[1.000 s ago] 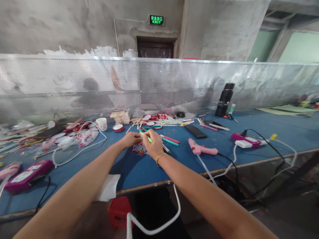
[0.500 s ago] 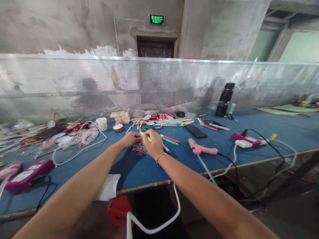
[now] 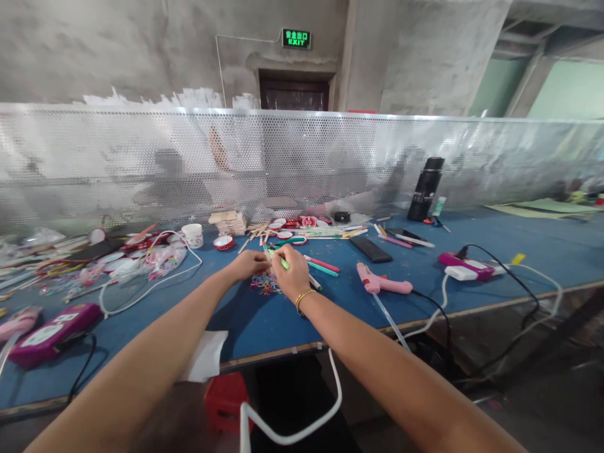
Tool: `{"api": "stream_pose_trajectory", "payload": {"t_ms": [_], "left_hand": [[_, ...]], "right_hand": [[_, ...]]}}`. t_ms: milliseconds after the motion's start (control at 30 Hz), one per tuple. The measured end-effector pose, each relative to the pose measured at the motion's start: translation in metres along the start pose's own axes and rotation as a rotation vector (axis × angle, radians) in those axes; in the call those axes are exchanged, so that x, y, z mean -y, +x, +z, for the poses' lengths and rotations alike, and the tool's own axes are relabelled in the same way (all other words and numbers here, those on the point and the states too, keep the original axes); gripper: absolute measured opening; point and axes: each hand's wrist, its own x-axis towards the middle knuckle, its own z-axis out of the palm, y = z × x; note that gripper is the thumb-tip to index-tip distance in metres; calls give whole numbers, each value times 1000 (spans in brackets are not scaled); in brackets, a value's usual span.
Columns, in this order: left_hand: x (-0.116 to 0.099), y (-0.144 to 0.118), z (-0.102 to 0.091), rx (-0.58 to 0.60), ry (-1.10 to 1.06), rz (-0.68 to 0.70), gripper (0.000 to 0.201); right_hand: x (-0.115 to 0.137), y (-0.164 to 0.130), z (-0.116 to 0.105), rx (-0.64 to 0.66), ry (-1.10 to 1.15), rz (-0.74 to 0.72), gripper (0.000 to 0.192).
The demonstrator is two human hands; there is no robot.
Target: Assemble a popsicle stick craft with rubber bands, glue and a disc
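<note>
Over the middle of the blue table, my right hand (image 3: 291,274) is closed around a bright green marker pen (image 3: 284,263), tilted with its tip toward my left hand. My left hand (image 3: 251,264) pinches what looks like a pale wooden craft stick (image 3: 270,255), mostly covered by the fingers; green shows near its far end. Both hands almost touch. Beneath them lies a small heap of coloured rubber bands or loops (image 3: 265,285). Just beyond are teal-handled scissors (image 3: 296,240). Right of my right hand lie a red marker (image 3: 323,263) and a teal marker (image 3: 324,269).
A pink glue gun (image 3: 384,282) with its cord lies to the right, near a black phone (image 3: 371,249). A black bottle (image 3: 426,189) stands by the perforated metal screen (image 3: 302,157). Leftward are a paper cup (image 3: 192,235), a white cable (image 3: 155,284) and a purple power strip (image 3: 61,330).
My right hand and the green marker have shifted very slightly to the right. My left hand keeps its place and its pinch.
</note>
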Motion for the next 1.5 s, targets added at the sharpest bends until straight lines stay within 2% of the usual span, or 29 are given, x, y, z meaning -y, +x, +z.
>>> {"api": "stream_pose_trajectory", "payload": {"t_ms": [167, 367, 567, 800, 967, 1167, 1333, 1500], "left_hand": [[-4, -2, 1, 25, -34, 1, 24], [-9, -5, 1, -3, -33, -16, 26], [-9, -5, 1, 49, -33, 28, 28], [-11, -6, 1, 46, -32, 21, 29], [-10, -6, 0, 33, -15, 39, 28], [-4, -2, -2, 33, -4, 33, 30], [-1, -1, -2, 43, -13, 32, 30], [-4, -3, -1, 38, -12, 30, 29]], "right_hand": [[0, 0, 0, 31, 15, -28, 11], [-1, 0, 1, -1, 10, 0, 11], [0, 0, 0, 50, 17, -30, 12], [1, 1, -1, 13, -2, 19, 13], [2, 1, -1, 46, 15, -24, 11], [3, 2, -2, 3, -8, 33, 12], [4, 1, -3, 37, 10, -25, 11], [3, 1, -2, 28, 0, -9, 10]]}}
